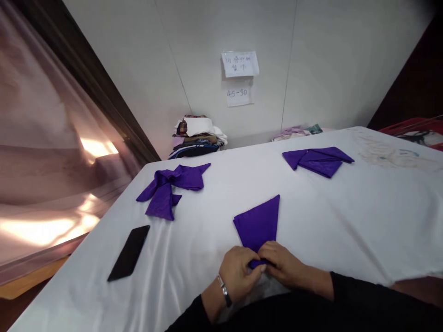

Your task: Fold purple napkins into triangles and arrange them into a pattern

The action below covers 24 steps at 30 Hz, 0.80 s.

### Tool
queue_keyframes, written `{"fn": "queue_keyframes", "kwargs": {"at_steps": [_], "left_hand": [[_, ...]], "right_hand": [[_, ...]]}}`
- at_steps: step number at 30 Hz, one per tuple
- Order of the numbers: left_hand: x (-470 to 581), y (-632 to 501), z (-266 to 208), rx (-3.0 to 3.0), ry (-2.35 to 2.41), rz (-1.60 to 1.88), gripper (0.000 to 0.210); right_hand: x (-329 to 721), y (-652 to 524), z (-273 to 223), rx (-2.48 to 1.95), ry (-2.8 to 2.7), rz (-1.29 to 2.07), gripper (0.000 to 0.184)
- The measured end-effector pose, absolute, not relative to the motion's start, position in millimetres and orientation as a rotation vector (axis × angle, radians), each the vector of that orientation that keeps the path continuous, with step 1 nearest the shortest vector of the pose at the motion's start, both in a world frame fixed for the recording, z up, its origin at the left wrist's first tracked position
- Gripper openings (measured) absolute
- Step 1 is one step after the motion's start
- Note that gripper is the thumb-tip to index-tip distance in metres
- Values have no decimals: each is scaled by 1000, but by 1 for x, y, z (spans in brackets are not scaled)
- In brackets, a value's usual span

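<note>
A folded purple cloth (pixel 259 222) lies near the front edge of the table, its wide pointed end fanned away from me. My left hand (pixel 238 272) pinches the near, gathered end between thumb and fingers; a metal bracelet circles that wrist. From the other side my right hand (pixel 282 263) grips the same end, its fingertips almost touching my left hand. Part of the bunched fabric is hidden under the fingers. A knotted purple cloth (pixel 166 184) rests at the back left, and another folded purple cloth (pixel 318 160) lies flat at the back right.
A black phone (pixel 128 252) lies on the white satin tablecloth (pixel 207 221) at the left. Behind the table stands a stack of folded clothes (pixel 197 138) by the wall. Paper signs (pixel 239 78) hang above it. Pink curtains (pixel 51 138) border the left side.
</note>
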State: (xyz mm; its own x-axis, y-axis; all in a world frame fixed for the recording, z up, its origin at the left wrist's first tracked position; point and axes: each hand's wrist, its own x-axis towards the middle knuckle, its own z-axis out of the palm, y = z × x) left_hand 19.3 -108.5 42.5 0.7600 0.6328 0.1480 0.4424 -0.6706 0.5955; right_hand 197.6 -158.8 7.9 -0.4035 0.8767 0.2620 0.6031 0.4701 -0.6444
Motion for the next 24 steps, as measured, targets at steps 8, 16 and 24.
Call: {"fn": "queue_keyframes", "kwargs": {"at_steps": [8, 16, 24], "left_hand": [[27, -57, 32, 2485, 724, 500, 29], [22, -52, 19, 2456, 776, 551, 31], [24, -49, 5, 2208, 1089, 621, 51]], "right_hand": [[204, -164, 19, -1090, -2032, 1003, 18], [239, -134, 33, -1198, -1197, 1394, 23], [266, -66, 9, -1301, -1008, 1202, 34]]}}
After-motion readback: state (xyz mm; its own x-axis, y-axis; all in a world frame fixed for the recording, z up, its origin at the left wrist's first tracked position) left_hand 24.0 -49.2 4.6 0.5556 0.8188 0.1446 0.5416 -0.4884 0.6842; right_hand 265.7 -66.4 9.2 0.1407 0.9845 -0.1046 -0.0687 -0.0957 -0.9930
